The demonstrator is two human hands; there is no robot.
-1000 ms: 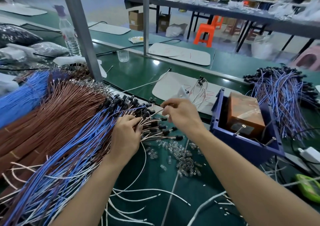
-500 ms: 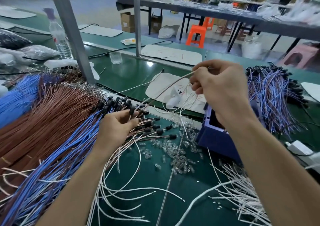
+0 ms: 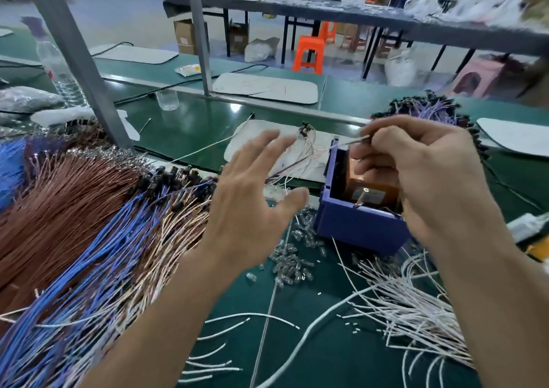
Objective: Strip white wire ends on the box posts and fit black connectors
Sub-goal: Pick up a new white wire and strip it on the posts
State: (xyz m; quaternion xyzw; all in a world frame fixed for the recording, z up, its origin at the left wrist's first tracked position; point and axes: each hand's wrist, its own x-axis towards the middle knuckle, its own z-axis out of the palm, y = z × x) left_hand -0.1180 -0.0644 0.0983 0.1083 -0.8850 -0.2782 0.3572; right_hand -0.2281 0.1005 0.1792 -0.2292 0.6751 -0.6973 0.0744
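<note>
Between the fingertips of the right hand (image 3: 416, 174) there's a thin wire (image 3: 353, 140), pinched just above the box (image 3: 356, 230). The left hand (image 3: 252, 191) is spread loose, holding nothing. Wire looks light and floppy, so I'd grip near the tip or it'll buckle at the post (image 3: 360, 200).

We can read no text, number or brand here. The labels on the cardboard box (image 3: 185, 35) and the bottle (image 3: 56, 67) are too blurred for us.
</note>
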